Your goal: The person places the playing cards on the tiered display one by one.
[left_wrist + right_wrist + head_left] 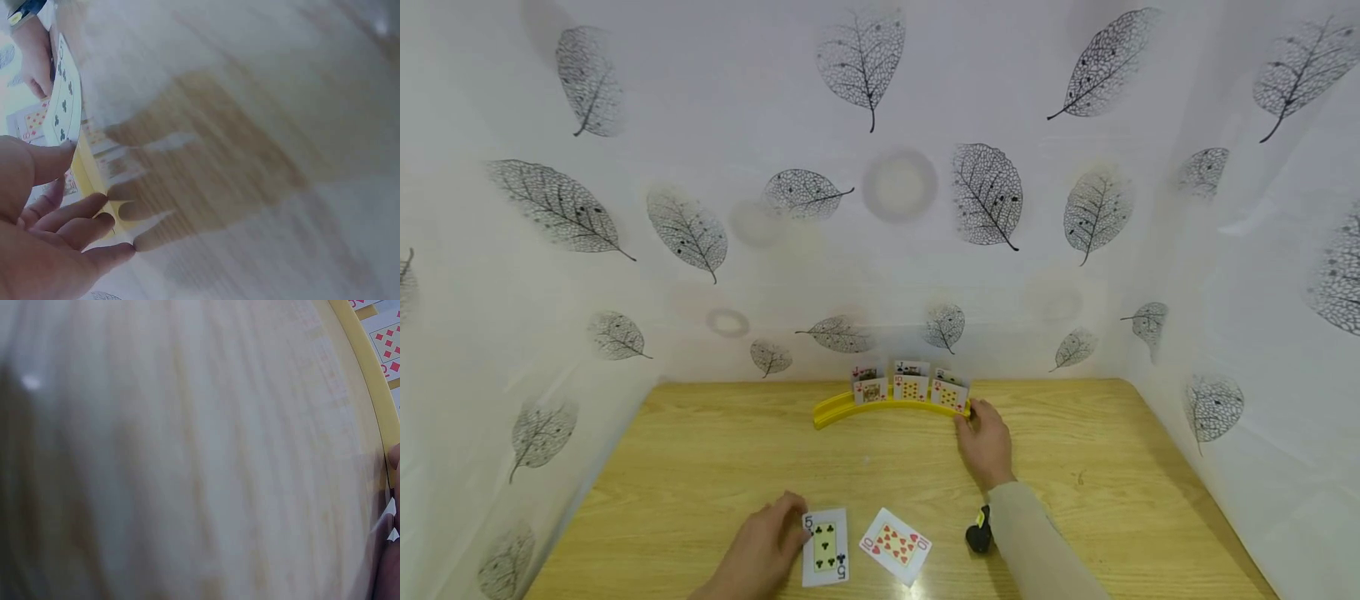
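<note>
Your left hand (760, 554) sits at the near left of the wooden surface (700, 467), fingertips on the left edge of the five of clubs (825, 547). In the left wrist view the fingers (75, 215) curl lightly round that card's edge, and the card (64, 94) stands tilted up off the wood, so you are pinching it rather than resting flat on it.

Just to the right of it lies the ten of hearts (895, 545), face up and turned at an angle, close to the five but not touching it. Nothing holds this card.

Further right, near your right sleeve (1037, 542), a small dark object (980, 533) rests on the surface; it is too small to tell what it is.

At the far middle of the surface stands the curved yellow card holder (842, 408), with several cards (910, 385) upright in its slots, faces toward you.

Your right hand (985, 442) reaches to the holder's right end, fingers touching it beside the rightmost card. The right wrist view shows only the yellow rim (369, 381) and blurred wood, so whether the fingers grip the holder or merely touch it I cannot tell.
</note>
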Demonstrator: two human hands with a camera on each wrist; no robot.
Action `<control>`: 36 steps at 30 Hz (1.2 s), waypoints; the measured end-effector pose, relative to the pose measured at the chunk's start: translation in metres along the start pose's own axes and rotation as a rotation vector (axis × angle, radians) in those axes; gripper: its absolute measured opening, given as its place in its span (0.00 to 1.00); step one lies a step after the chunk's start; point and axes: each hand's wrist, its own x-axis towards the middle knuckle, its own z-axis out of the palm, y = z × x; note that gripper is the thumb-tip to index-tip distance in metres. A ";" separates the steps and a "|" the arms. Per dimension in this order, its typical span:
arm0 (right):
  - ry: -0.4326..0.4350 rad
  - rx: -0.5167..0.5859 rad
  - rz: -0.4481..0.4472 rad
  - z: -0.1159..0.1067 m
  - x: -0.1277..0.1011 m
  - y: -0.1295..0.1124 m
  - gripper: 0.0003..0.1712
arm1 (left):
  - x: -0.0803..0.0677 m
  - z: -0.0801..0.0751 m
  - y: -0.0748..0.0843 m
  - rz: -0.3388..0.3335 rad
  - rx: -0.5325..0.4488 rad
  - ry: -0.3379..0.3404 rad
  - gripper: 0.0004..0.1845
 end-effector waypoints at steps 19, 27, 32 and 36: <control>-0.036 0.013 0.034 0.001 0.001 0.004 0.30 | 0.015 -0.017 -0.007 -0.096 -0.316 0.011 0.06; -0.019 0.017 0.018 0.000 0.002 0.003 0.28 | 0.023 -0.019 -0.003 -0.041 -0.415 0.067 0.02; -0.023 0.013 0.022 0.000 0.002 0.004 0.29 | 0.030 -0.020 0.000 -0.056 -0.434 0.172 0.04; -0.020 0.017 0.025 -0.001 0.001 0.003 0.29 | 0.036 -0.023 0.002 -0.067 -0.433 0.239 0.02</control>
